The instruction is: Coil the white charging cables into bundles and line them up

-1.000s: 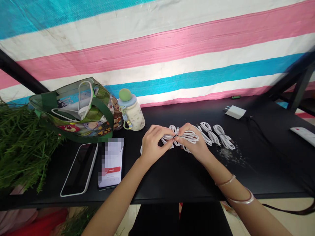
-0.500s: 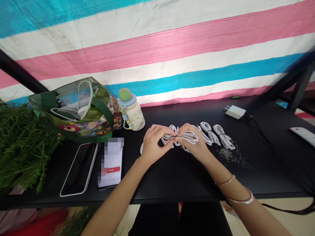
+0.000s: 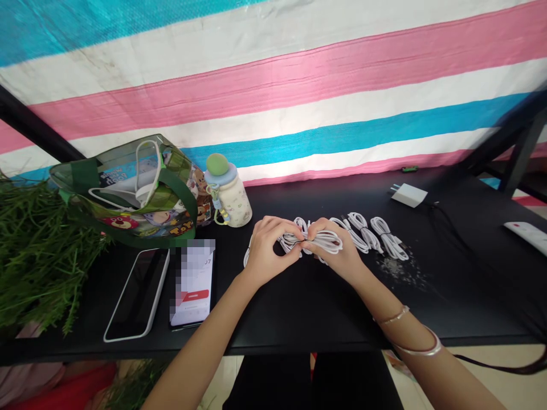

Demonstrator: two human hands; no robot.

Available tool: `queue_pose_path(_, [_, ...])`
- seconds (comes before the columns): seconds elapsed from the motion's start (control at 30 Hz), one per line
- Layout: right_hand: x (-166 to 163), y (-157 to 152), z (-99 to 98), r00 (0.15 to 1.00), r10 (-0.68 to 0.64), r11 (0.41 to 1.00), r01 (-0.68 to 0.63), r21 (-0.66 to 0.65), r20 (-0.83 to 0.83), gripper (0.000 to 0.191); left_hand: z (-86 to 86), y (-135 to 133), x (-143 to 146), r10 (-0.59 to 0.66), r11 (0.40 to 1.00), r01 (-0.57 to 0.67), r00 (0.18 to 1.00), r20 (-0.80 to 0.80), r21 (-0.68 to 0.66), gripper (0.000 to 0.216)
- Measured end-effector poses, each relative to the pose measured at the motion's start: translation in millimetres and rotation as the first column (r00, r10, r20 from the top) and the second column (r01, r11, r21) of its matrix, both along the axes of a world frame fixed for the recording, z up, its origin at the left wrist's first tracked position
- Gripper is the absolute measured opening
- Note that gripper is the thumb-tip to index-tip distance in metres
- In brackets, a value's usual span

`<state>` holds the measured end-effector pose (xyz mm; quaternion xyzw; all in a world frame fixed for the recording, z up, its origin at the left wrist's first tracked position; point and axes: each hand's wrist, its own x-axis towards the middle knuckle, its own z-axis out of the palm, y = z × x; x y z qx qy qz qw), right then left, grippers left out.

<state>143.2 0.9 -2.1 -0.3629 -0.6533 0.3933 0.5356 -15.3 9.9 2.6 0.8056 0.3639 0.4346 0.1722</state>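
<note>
A bundle of coiled white cable (image 3: 327, 240) lies on the black table (image 3: 299, 302), pinched at its middle by both hands. My left hand (image 3: 267, 250) is closed on the bundle's left side, fingers curled. My right hand (image 3: 335, 250) is closed on its right side, thumb and fingers meeting my left hand at the bundle's waist, where a thin dark tie seems to sit. Two more tied white cable bundles (image 3: 376, 234) lie just right of my hands.
Left of my hands are a lit phone (image 3: 194, 285) and a dark white-edged phone (image 3: 139, 293). Behind them stand a cartoon-print bag (image 3: 132, 193) and a small cream bottle (image 3: 228, 193). Green stalks (image 3: 38, 250) fill the far left. A white charger (image 3: 409, 195) sits at back right.
Both hands have stayed on the bundle, with small finger movements at its middle; the bundle's loops shifted slightly. Nothing else has moved.
</note>
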Motion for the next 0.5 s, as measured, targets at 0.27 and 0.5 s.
queue_pose_path(0.27, [-1.3, 0.2, 0.2, 1.0, -0.006, 1.0, 0.007, 0.025, -0.002, 0.033, -3.1, -0.8, 1.4, 0.019, 0.999, -0.019, 1.0, 0.012, 0.034, 0.01])
queue_pose_path(0.5, [-0.4, -0.6, 2.7, 1.0, -0.016, 1.0, 0.016, 0.007, -0.007, 0.033, -5.0, -0.7, 0.4, 0.002, 1.0, -0.003, 1.0, -0.02, -0.025, 0.016])
